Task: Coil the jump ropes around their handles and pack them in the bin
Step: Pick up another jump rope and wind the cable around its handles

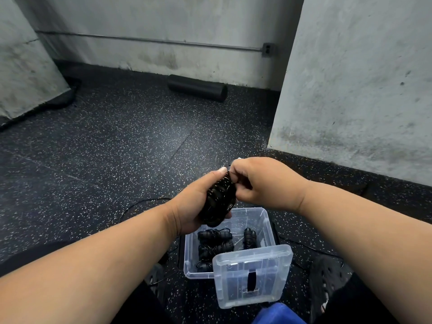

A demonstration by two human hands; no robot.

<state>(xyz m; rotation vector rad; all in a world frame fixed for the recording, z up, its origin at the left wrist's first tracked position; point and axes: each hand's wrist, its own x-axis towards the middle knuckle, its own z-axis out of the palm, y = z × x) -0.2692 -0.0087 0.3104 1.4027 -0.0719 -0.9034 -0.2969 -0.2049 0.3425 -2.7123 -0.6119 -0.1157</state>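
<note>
Black cord is wound tightly round the handles of a jump rope [218,199], which the person holds up above a clear plastic bin [266,226] in the head view. Their left hand [194,206] grips the bundle from the left and below, fingers curled under it and the thumb lying up along its top edge. Their right hand [254,181] meets the bundle at its upper right end, fingertips pinched together on the cord there, knuckles raised; whether a loose end is between those fingertips is too small to tell. Both bare forearms reach in from the lower corners of the frame. Directly under the hands, the bin stands on a dark rubber floor [105,148] flecked with white. Inside it lie several already coiled jump ropes [215,244], black, stacked at the left of the bin, with one more coiled rope [249,237] apart from them toward the right wall. A clear lid [252,274] rests tilted over the bin's near right corner, its dark latch facing the camera. A thin black cord [138,204] loops loosely over the floor just left of the bin, passing behind the left wrist. Farther back, a black foam roller [197,88] lies against the foot of a stained concrete wall [163,31], along which a metal conduit [149,40] runs to an outlet box [268,49]. A concrete pillar [357,78] rises at the right. Near the bottom edge, a black perforated shoe [327,281] sits right of the lid, and a blue object [278,315] shows just below it.
</note>
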